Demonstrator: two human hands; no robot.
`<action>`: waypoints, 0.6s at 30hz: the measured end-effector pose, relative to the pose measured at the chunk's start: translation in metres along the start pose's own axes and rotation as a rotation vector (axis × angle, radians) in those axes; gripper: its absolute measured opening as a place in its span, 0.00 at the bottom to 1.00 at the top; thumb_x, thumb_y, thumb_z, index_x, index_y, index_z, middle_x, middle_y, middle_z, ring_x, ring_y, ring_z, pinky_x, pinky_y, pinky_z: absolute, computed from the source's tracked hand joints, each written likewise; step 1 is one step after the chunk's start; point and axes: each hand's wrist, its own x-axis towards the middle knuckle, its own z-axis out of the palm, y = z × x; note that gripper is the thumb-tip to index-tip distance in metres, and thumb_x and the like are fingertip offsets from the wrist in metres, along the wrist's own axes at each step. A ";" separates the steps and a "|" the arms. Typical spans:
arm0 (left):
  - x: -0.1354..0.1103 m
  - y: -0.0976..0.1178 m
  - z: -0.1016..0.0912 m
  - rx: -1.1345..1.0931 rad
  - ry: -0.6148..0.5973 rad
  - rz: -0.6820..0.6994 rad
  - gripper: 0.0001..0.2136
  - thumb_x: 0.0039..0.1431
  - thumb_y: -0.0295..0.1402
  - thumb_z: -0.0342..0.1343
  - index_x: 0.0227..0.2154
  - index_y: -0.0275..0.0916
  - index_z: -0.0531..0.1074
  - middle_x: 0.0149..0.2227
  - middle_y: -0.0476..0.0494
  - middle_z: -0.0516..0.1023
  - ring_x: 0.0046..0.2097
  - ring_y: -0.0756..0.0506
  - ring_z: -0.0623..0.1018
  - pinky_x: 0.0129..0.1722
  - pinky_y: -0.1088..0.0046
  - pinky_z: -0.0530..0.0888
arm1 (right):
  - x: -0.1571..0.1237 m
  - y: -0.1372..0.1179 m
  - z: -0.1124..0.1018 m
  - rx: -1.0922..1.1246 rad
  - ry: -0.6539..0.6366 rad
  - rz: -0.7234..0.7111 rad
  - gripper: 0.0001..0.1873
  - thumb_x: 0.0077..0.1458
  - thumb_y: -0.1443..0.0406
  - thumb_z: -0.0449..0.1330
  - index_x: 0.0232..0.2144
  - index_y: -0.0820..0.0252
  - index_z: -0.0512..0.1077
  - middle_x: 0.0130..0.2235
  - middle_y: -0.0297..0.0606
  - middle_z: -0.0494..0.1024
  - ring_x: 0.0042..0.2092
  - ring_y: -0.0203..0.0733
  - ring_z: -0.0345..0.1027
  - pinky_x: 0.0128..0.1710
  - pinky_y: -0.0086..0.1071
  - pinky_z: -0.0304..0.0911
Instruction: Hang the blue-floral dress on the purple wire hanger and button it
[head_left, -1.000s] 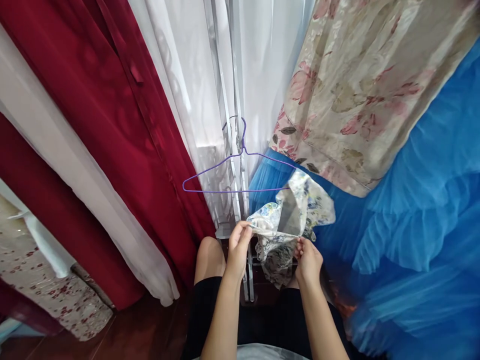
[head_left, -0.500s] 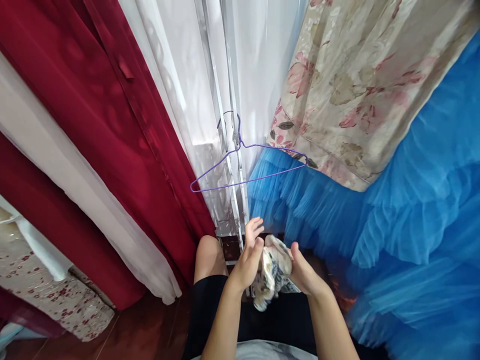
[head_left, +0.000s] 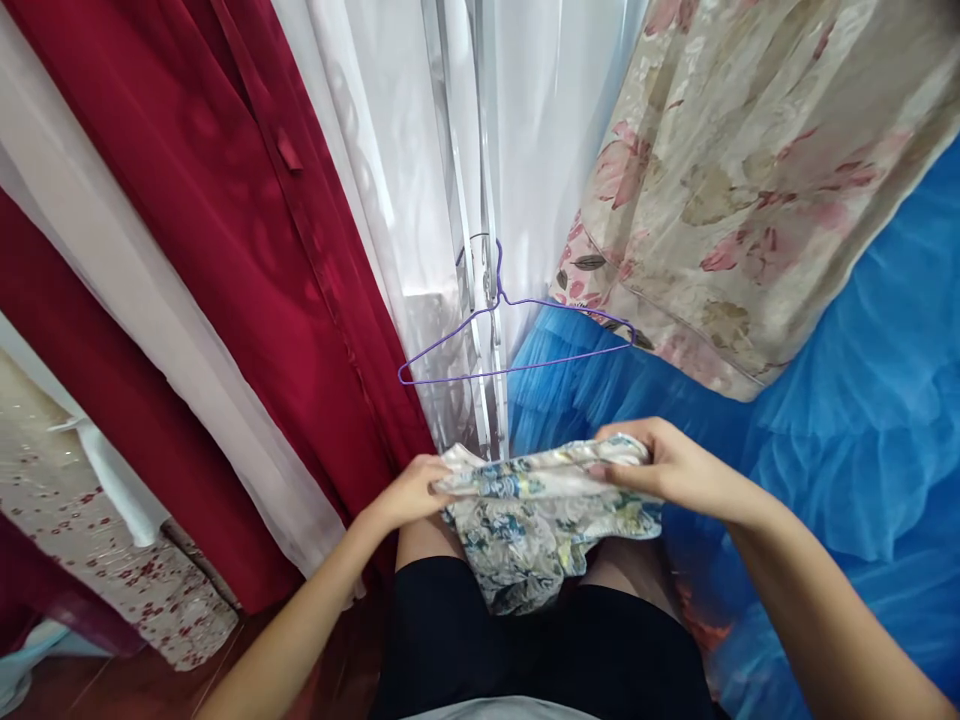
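Observation:
A small garment [head_left: 525, 530] with a blue, green and cream floral print is stretched sideways above my thighs. Its exact kind is unclear; the top edge looks like a gathered band. My left hand [head_left: 409, 492] pinches the left end of that band. At the right end my right hand [head_left: 656, 462] grips the cloth, its thumb in front and fingers mostly behind. Beyond both hands a purple wire hanger [head_left: 517, 372] hangs with nothing on it, hooked on a white metal rack [head_left: 484, 330].
Dark red drapes [head_left: 300, 330] and white fabric [head_left: 390, 180] hang at the left and centre. To the right hang a beige floral cloth [head_left: 720, 220] and a ruffled blue tulle dress [head_left: 840, 450]. Reddish floor tiles [head_left: 262, 660] show at lower left.
The bunched garment is now spread out between my hands. My hands have moved apart, left hand leftward and right hand rightward, and both have closed on its edge. The view has shifted slightly.

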 end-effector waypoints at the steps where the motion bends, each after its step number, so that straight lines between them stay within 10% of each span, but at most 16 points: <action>1: 0.009 -0.001 -0.017 0.079 -0.012 0.026 0.13 0.41 0.45 0.73 0.21 0.43 0.79 0.28 0.44 0.79 0.37 0.40 0.76 0.47 0.65 0.70 | 0.013 -0.002 -0.002 -0.063 0.051 -0.045 0.05 0.50 0.65 0.66 0.31 0.62 0.78 0.23 0.31 0.69 0.25 0.34 0.56 0.24 0.28 0.51; 6: 0.055 0.000 -0.086 0.630 0.082 0.054 0.11 0.58 0.45 0.60 0.32 0.44 0.82 0.35 0.42 0.78 0.46 0.37 0.71 0.57 0.53 0.59 | 0.093 0.009 -0.005 -0.401 0.331 -0.263 0.37 0.47 0.72 0.59 0.62 0.63 0.68 0.28 0.34 0.79 0.27 0.42 0.66 0.30 0.32 0.60; 10: 0.084 0.014 -0.114 0.693 0.223 0.083 0.12 0.62 0.43 0.56 0.42 0.44 0.80 0.44 0.40 0.80 0.52 0.35 0.69 0.59 0.50 0.57 | 0.134 0.024 0.000 -0.563 0.402 -0.289 0.25 0.50 0.73 0.57 0.52 0.67 0.77 0.40 0.48 0.84 0.40 0.51 0.76 0.41 0.36 0.64; 18: 0.107 0.080 -0.070 0.433 0.230 0.449 0.08 0.62 0.27 0.47 0.35 0.39 0.72 0.60 0.36 0.73 0.62 0.40 0.70 0.62 0.59 0.63 | 0.121 0.019 0.025 -0.655 0.364 -0.259 0.11 0.54 0.71 0.58 0.33 0.58 0.80 0.32 0.41 0.84 0.35 0.47 0.75 0.32 0.31 0.58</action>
